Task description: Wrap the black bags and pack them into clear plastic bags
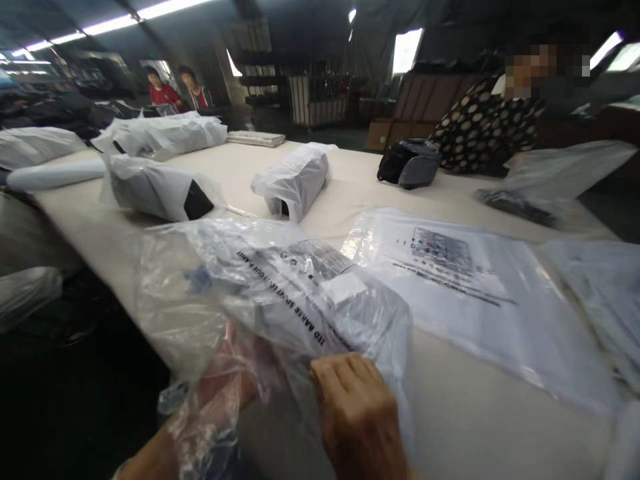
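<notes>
Plainly, we had both hands at a crumpled clear bag (320, 310) with black lettering, which lay on the pale counter (450, 387) just left of our landmark, the flat printed bag (480, 300). Our right hand (357, 403), nearer to us than the flat printed bag and to its left, had its grip curled tight on the clear film. Our left hand (240, 373), farther left of the landmark, showed only through film; it was blurred, and we could not make out how far its grip was spread or whether it held anything. Beyond the landmark to the left we noted a white-wrapped bundle (303, 180); farther left, a second bundle (155, 190) with a dark patch at one end. Beyond the landmark's left part sat a black and grey bag (410, 163). Beyond it to the right, a co-worker (485, 127) in dotted sleeves was beside a transparent bag (560, 173).
</notes>
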A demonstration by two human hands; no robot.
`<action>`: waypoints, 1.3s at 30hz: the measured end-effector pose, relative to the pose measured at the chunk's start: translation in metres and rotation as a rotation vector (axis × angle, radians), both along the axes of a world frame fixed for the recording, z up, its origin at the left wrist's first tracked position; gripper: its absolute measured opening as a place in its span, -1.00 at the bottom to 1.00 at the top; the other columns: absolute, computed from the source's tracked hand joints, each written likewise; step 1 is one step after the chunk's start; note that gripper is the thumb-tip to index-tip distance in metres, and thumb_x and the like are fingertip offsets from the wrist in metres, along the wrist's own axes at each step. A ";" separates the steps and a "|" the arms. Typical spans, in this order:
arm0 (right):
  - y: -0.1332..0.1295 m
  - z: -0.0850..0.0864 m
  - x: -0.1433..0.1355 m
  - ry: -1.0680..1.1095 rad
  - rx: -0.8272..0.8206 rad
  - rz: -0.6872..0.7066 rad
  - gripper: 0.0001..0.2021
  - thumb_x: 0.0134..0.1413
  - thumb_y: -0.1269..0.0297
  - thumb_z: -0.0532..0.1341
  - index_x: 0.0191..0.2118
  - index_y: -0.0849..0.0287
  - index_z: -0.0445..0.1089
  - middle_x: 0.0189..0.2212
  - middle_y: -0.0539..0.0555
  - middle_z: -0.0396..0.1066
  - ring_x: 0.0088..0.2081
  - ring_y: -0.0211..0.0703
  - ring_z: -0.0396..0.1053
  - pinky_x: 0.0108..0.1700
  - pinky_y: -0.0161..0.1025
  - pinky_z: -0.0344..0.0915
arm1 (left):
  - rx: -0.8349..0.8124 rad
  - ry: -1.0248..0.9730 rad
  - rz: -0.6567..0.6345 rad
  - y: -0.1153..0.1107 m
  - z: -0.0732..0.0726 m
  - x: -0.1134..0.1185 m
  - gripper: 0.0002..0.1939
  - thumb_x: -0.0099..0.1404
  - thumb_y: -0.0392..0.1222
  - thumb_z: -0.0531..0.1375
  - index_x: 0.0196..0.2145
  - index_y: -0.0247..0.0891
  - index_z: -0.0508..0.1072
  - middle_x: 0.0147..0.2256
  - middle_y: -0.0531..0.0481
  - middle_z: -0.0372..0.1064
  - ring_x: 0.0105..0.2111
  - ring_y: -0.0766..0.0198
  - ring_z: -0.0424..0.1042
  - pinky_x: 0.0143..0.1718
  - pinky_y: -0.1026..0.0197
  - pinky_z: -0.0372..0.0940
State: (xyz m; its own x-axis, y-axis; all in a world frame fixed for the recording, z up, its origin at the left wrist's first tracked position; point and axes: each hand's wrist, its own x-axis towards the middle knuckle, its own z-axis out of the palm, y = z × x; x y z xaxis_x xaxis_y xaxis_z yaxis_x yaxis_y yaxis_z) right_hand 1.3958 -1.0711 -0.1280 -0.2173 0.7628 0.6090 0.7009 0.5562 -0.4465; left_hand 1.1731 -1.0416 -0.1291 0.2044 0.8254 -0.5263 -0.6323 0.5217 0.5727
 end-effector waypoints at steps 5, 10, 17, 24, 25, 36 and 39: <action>0.012 0.020 -0.008 0.051 -0.115 0.051 -0.74 0.31 0.43 0.06 -0.40 0.12 0.40 -0.54 -0.03 0.39 -0.48 -0.21 0.36 -0.38 -0.27 0.13 | 0.302 -0.080 -0.001 0.049 0.069 0.015 -0.16 0.16 0.49 0.18 0.21 -0.11 0.37 0.23 -0.22 0.28 0.28 -0.22 0.18 0.07 -0.33 0.36; 0.011 0.019 0.006 -0.013 -0.262 0.057 -0.75 0.06 0.46 0.31 -0.12 0.09 0.48 -0.17 0.01 0.55 -0.14 -0.07 0.49 -0.08 -0.24 0.36 | 0.412 -0.199 -0.062 0.086 0.124 0.046 -0.31 0.42 0.32 -0.03 0.22 -0.27 0.31 0.23 -0.33 0.26 0.24 -0.16 0.27 0.05 -0.39 0.34; 0.033 0.061 0.076 0.078 0.034 -0.169 -0.82 0.31 0.17 0.18 -0.08 0.07 0.45 -0.13 0.08 0.51 -0.07 -0.11 0.46 -0.01 -0.20 0.40 | 0.489 -0.130 0.027 0.091 0.147 0.051 -0.32 0.36 0.36 0.04 0.07 -0.33 0.43 -0.05 -0.27 0.48 -0.22 0.08 0.55 -0.28 0.06 0.52; 0.107 0.058 0.105 -0.168 -0.375 -0.437 -0.25 0.01 0.02 0.36 0.28 0.22 0.24 0.20 0.27 0.33 0.19 0.22 0.30 0.14 0.07 0.28 | 0.430 0.053 -0.005 0.115 0.131 0.055 -0.86 0.27 -0.31 0.31 -0.19 -0.36 0.50 -0.38 -0.04 0.46 -0.48 0.33 0.48 -0.46 0.34 0.42; 0.111 0.053 0.105 -0.206 -0.468 -0.406 -0.43 0.06 0.07 0.31 0.18 0.17 0.36 0.11 0.22 0.42 0.12 0.18 0.37 0.08 0.03 0.30 | 0.421 0.050 0.002 0.120 0.126 0.052 -0.91 0.26 -0.36 0.30 -0.25 -0.35 0.49 -0.43 0.00 0.43 -0.51 0.35 0.46 -0.47 0.35 0.41; 0.117 0.083 0.112 0.909 -0.520 -0.504 -0.47 -0.26 -0.19 0.36 -0.40 0.28 0.46 -0.52 0.10 0.44 -0.53 -0.23 0.34 -0.53 -0.29 0.31 | 1.005 0.264 0.148 0.174 0.148 -0.001 -0.80 0.20 -0.19 0.38 -0.24 -0.24 0.48 -0.29 -0.01 0.45 -0.33 0.30 0.44 -0.32 0.33 0.36; 0.114 0.096 0.105 0.993 -0.509 -0.535 -0.44 -0.35 -0.19 0.41 -0.41 0.28 0.46 -0.55 0.07 0.42 -0.55 -0.25 0.32 -0.55 -0.31 0.29 | 1.335 0.720 -0.098 0.179 0.122 0.004 -0.46 0.04 -0.10 0.50 -0.01 -0.15 0.54 0.08 -0.14 0.43 0.14 -0.02 0.31 0.19 0.11 0.22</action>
